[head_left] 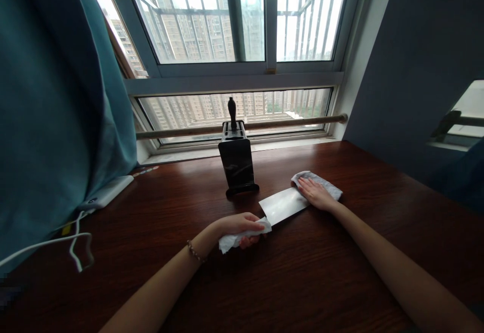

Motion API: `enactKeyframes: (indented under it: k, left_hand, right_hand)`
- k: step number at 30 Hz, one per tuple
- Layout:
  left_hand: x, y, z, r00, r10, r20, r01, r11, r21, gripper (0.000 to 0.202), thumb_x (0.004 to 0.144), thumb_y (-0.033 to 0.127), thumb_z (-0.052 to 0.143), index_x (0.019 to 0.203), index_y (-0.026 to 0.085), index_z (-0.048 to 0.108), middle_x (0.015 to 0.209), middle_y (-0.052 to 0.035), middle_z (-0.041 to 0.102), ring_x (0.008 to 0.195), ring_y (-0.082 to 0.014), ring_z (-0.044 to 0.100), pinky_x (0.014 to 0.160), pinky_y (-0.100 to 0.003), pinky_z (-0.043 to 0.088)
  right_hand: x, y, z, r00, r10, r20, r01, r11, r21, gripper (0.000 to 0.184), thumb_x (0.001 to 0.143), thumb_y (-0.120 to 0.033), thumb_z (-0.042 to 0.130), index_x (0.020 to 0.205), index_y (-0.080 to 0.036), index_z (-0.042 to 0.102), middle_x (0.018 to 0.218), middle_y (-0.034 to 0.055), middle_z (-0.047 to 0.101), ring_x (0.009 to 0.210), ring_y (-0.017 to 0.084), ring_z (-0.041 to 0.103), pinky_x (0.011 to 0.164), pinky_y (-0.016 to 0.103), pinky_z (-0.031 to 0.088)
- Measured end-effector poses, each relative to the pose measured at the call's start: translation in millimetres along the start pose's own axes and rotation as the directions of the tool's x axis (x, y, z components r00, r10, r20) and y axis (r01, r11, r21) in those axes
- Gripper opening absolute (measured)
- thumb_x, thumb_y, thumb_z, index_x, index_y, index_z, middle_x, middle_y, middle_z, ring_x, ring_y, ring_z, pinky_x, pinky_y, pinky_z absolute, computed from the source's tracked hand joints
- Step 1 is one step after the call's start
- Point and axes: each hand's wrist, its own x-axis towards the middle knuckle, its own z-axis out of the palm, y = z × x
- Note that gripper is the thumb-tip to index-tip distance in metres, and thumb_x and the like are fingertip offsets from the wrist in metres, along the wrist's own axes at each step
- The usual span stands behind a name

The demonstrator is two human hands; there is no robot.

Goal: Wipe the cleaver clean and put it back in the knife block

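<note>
A cleaver with a broad, shiny blade [284, 205] is held low over the dark wooden table. My left hand [242, 225] is closed round its handle end, with a crumpled white tissue [230, 242] wrapped between the palm and the handle, so the handle itself is hidden. At the blade's far right end, my right hand [315, 193] presses a pale, patterned cloth [328, 186] against the metal. Its fingers lie over the cloth and hold it there; the cloth hides that end of the blade.
Behind the blade stands a black knife block [237, 164] with a dark handle [232, 109] sticking up. A white power strip [109, 192] and white cable [75, 242] lie left, beside a blue curtain [56, 96]. A window [242, 68] and a horizontal rail [295, 121] border the table's back.
</note>
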Motion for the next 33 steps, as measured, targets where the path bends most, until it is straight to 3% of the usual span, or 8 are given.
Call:
enactKeyframes:
  k: [7,11,16,17,19,22,28,33]
  left_hand:
    - [0,-2,-1.4,1.000,0.016,0.004,-0.016,1.000,-0.013,0.034,0.073,0.042,0.064,0.086,0.012,0.057,0.054,0.0019,0.051,0.037,-0.0059,0.041,0.036,-0.018,0.032]
    - [2,-5,-4.6,1.000,0.001,0.014,-0.001,1.000,-0.028,0.033,0.074,0.042,0.064,0.086,0.012,0.056,0.056,0.0013,0.052,0.037,-0.0062,0.043,0.036,-0.017,0.033]
    - [4,-7,-6.6,1.000,0.011,0.010,-0.011,1.000,-0.012,0.034,0.074,0.042,0.063,0.087,0.011,0.056,0.055,0.0010,0.052,0.037,-0.0066,0.045,0.035,-0.017,0.034]
    - [4,-7,-6.8,1.000,0.008,0.005,-0.008,1.000,-0.008,0.034,0.074,0.043,0.063,0.086,0.012,0.056,0.055,0.0011,0.053,0.037,-0.0067,0.045,0.035,-0.017,0.034]
    - [5,-8,-7.2,1.000,0.010,-0.005,-0.010,1.000,0.010,0.035,0.073,0.044,0.064,0.085,0.012,0.055,0.056,0.0011,0.053,0.037,-0.0071,0.045,0.035,-0.018,0.034]
    - [6,-9,-7.5,1.000,0.019,-0.009,-0.018,1.000,0.014,0.035,0.073,0.045,0.063,0.083,0.012,0.055,0.055,0.0013,0.053,0.036,-0.0071,0.044,0.034,-0.018,0.033]
    - [4,-5,-6.9,1.000,0.008,0.026,-0.007,1.000,-0.024,0.033,0.075,0.043,0.063,0.085,0.012,0.056,0.056,0.0011,0.052,0.037,-0.0063,0.044,0.035,-0.017,0.034]
    - [1,-4,-3.3,0.999,0.000,0.054,0.004,0.997,-0.076,0.031,0.076,0.038,0.063,0.088,0.010,0.058,0.057,0.0007,0.051,0.038,-0.0052,0.042,0.036,-0.016,0.034]
  right_hand:
    - [-2,25,-9,0.975,0.207,-0.074,-0.208,0.978,-0.007,0.069,0.088,-0.054,0.006,0.138,-0.012,0.028,0.144,0.0123,0.026,0.132,0.031,0.023,0.103,0.054,0.022]
    - [-8,3,-5,0.980,0.189,-0.055,-0.188,0.982,0.013,0.069,0.087,-0.055,0.007,0.137,-0.014,0.030,0.144,0.0096,0.027,0.132,0.031,0.022,0.103,0.053,0.022]
    - [-34,-62,-12,0.992,-0.125,0.025,0.119,0.981,0.153,0.066,0.087,-0.058,0.015,0.139,-0.019,0.027,0.146,0.0050,0.023,0.135,0.028,0.014,0.107,0.050,0.017]
    - [-41,-74,-17,0.969,-0.243,0.055,0.228,0.953,0.200,0.064,0.087,-0.057,0.017,0.139,-0.020,0.027,0.146,0.0039,0.022,0.135,0.026,0.013,0.109,0.047,0.015]
    - [-54,-94,-28,0.863,-0.491,0.122,0.435,0.843,0.316,0.056,0.089,-0.053,0.017,0.138,-0.027,0.026,0.146,-0.0013,0.022,0.136,0.021,0.012,0.111,0.043,0.012]
    - [-64,-108,-38,0.794,-0.595,0.124,0.511,0.763,0.396,0.053,0.090,-0.049,0.021,0.138,-0.029,0.026,0.146,-0.0023,0.023,0.136,0.020,0.011,0.111,0.042,0.011]
    - [-51,-89,-27,0.892,-0.453,0.015,0.427,0.851,0.305,0.053,0.089,-0.049,0.027,0.134,-0.023,0.037,0.141,0.0031,0.034,0.132,0.022,0.025,0.109,0.040,0.022]
    - [-38,-62,-16,0.972,-0.199,-0.123,0.204,0.978,0.033,0.052,0.089,-0.046,0.029,0.126,-0.016,0.048,0.130,0.0104,0.048,0.119,0.027,0.042,0.101,0.044,0.032]
